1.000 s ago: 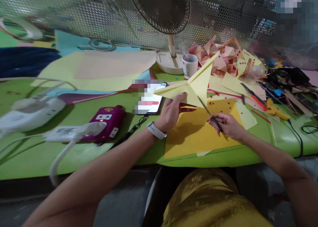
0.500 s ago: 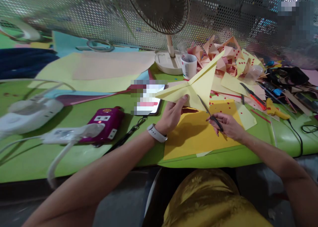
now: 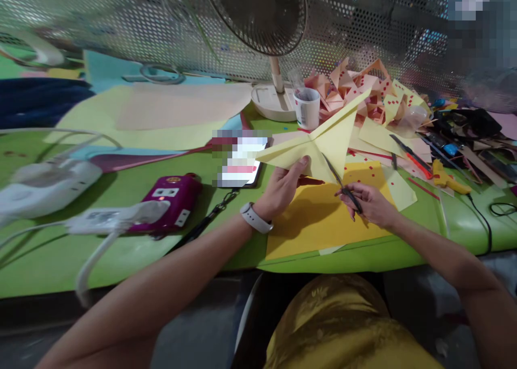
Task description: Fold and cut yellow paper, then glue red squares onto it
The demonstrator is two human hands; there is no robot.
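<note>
My left hand (image 3: 285,188) grips a folded, pointed piece of pale yellow paper (image 3: 327,140), thumb on top and the other fingers beneath. The paper is held above the table, with one long point reaching up to the right and another to the left. Around the handles of a pair of scissors (image 3: 350,196) my right hand (image 3: 369,204) is closed. The scissors' blades lie against the lower right part of the pale paper. Under both hands rests a sheet of orange-yellow paper (image 3: 307,234) on the green tabletop.
Left of my hands are a lit phone (image 3: 242,164), a purple socket box (image 3: 172,202) and a white power strip (image 3: 52,188). Behind stand a fan (image 3: 274,102) and a white cup (image 3: 307,109). Rightward lie pink folded papers (image 3: 363,89), a cutter (image 3: 416,159) and a yellow glue gun (image 3: 448,178).
The pale yellow paper and my left hand have shifted slightly to the right. My right hand and the scissors stay almost where they were.
</note>
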